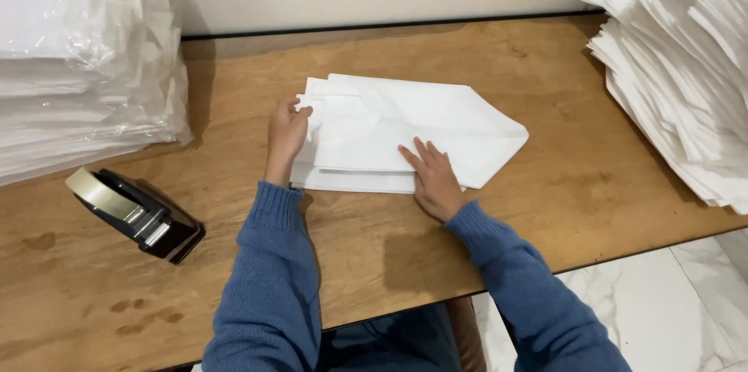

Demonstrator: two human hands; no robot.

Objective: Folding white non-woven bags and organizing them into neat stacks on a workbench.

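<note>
Folded white bag was laid mid-table. Its left edge was pinched by left hand; right hand was pressed flat on it, fingers spread. Tape dispenser lay nearby at left.

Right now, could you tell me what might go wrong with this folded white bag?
The left hand only pinches the folded white bag at its edge, so the layers could spring open. The right hand presses flat, and may slide the bag on the wooden table. A sleeve might nudge the tape dispenser.
</note>
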